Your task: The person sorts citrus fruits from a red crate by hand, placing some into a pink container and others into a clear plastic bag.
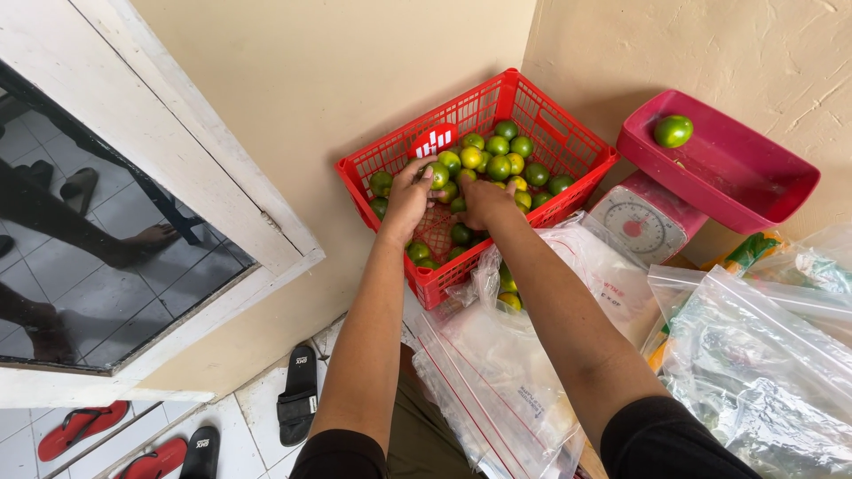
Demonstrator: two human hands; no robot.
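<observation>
Both arms stretch forward into a red crate [568, 142]. The left hand [410, 195] curls around a lime [438, 175]; the right hand [486, 202], palm down, seems to grip limes beneath it.

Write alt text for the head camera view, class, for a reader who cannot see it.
Both hands, left hand and right hand, reach into a red crate of green limes. One lime sits in a kitchen scale's red tray; clear bags lie below.

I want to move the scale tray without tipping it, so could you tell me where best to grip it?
Probably by the two short ends of the red tray, from above: its raised rim gives hold, and level lifting keeps the lime from rolling off.
</observation>
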